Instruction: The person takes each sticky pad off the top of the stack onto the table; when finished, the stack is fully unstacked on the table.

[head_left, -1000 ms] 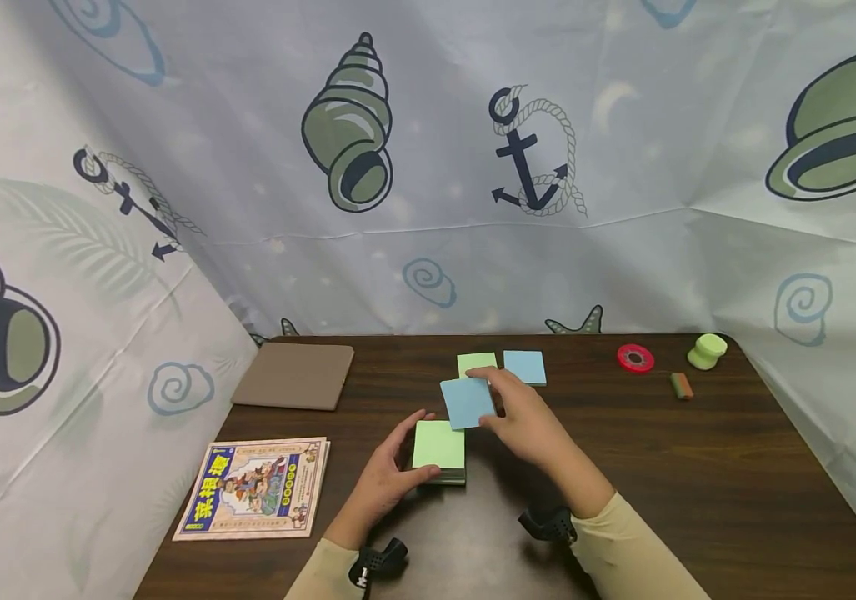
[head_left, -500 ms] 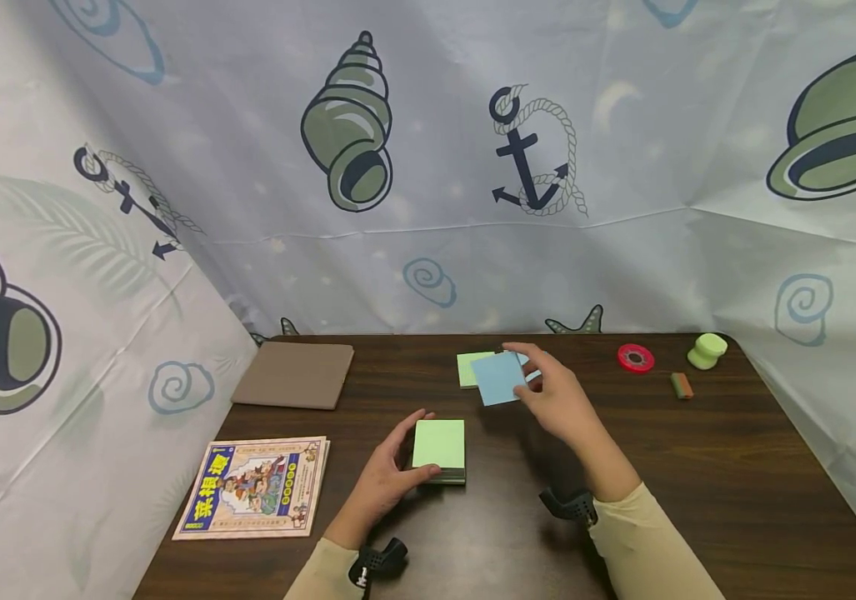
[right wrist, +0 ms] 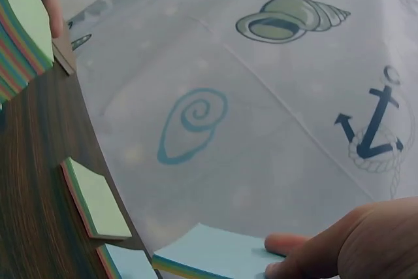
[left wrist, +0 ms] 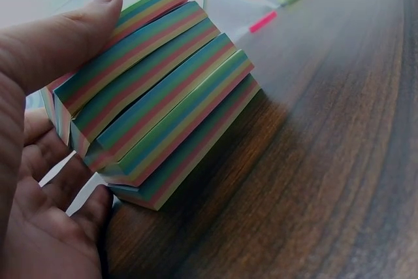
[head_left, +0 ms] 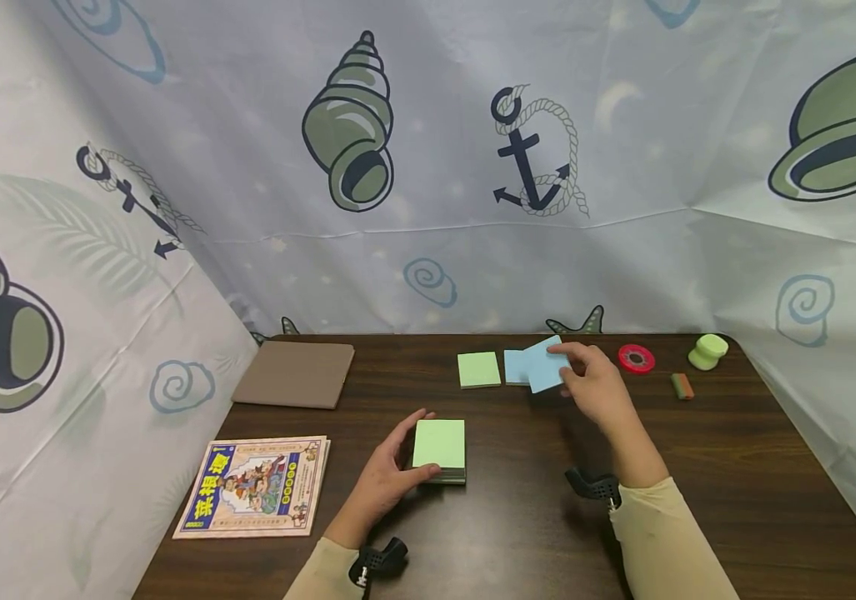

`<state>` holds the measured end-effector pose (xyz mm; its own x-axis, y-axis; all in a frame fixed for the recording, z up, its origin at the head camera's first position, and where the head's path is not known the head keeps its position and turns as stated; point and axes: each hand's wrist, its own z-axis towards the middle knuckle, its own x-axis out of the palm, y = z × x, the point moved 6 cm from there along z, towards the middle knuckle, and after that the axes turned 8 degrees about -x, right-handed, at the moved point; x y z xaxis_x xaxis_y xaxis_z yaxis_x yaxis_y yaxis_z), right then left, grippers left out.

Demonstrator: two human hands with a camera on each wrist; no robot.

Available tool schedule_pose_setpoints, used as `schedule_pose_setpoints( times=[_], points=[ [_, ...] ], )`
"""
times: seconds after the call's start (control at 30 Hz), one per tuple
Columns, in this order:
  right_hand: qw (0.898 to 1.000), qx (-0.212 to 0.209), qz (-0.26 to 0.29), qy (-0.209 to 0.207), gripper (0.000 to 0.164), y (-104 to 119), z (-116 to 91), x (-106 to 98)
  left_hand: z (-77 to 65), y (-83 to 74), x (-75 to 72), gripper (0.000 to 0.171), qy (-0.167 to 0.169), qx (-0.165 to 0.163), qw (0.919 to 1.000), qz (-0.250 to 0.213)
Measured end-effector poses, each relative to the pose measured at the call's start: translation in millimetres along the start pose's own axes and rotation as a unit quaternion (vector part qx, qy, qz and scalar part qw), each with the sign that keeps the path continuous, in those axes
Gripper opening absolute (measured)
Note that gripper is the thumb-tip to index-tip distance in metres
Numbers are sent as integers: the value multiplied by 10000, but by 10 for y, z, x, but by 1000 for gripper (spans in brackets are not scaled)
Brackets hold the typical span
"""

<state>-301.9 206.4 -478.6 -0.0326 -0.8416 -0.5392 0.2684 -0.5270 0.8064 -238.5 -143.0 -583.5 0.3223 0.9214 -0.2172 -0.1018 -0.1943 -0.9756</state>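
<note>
My left hand (head_left: 386, 483) grips the side of a stack of sticky note pads (head_left: 438, 444), green on top, on the table. In the left wrist view, the stack (left wrist: 157, 89) shows striped multicoloured edges, with the thumb on one side. My right hand (head_left: 602, 387) pinches a blue sticky note pad (head_left: 546, 367) by its right edge, tilted and raised. It partly covers another blue pad (head_left: 514, 367) lying on the table. Left of that lies a green pad (head_left: 478, 370). In the right wrist view, the held blue pad (right wrist: 212, 253) shows coloured layers along its edge.
A brown notebook (head_left: 294, 375) and an illustrated booklet (head_left: 251, 487) lie on the left of the dark wooden table (head_left: 698, 500). Back right are a red ring-shaped item (head_left: 635, 358), a light green waisted object (head_left: 708, 352) and a small orange-green block (head_left: 682, 386). A patterned curtain (head_left: 443, 167) hangs behind.
My right hand has carried the blue pad rightward and away from the stack, past the green pad, to the blue pad on the table. The left hand has stayed on the stack.
</note>
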Motion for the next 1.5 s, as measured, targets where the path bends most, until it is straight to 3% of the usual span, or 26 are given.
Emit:
schedule_pose_setpoints(
  times=[0.3,0.63,0.8,1.03,1.27,1.5],
  points=[
    [9956,170,-697,-599,39,-144,9,-143,-9,3,0,95,-21,-121,9999,3],
    [9933,460,-784,-708,43,-359,20,-218,-9,33,-3,93,-29,-117,9999,60],
    [9942,575,-770,-473,45,-515,44,-156,-6,21,-3,94,-19,-159,9999,-8],
    [9901,608,-1241,-239,48,-646,45,-46,-5,21,8,94,16,-101,9999,-45],
    [9809,1010,-1582,502,64,-757,37,27,-2,-5,-4,94,1,-150,9999,-12],
    [9758,1170,-1698,729,75,-872,30,111,-3,1,5,94,39,-65,10000,-57]
  ],
)
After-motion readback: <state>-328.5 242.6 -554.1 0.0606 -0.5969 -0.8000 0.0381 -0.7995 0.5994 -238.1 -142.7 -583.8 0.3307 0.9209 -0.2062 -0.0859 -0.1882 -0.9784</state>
